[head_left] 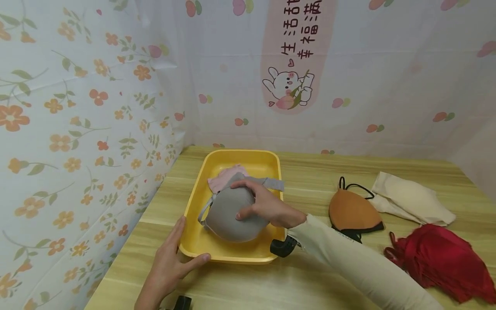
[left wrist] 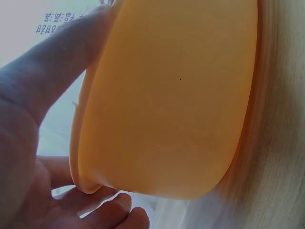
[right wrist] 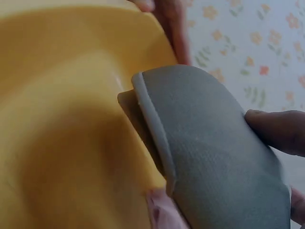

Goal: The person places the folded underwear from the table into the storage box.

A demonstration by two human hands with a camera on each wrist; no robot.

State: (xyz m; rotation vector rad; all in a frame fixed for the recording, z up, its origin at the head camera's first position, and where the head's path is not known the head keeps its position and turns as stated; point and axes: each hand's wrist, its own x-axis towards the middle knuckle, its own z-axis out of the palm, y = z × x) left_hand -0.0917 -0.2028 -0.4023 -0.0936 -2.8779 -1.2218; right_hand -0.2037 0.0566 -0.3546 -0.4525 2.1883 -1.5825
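Observation:
A grey bra, its cups folded together, is at the middle of the yellow tub. My right hand grips it from above, fingers and thumb spread across the cup; in the right wrist view the thumb presses the bra's smooth outer side. A grey strap loops out on the left, and a band reaches the tub's right rim. My left hand holds the tub's near left corner, thumb on the front rim and fingers along the left side. Pink cloth lies in the tub, partly hidden behind the bra.
Right of the tub on the wooden table lie an orange-brown bra with black straps, a folded cream garment and a red one. Patterned fabric hangs along the left and back.

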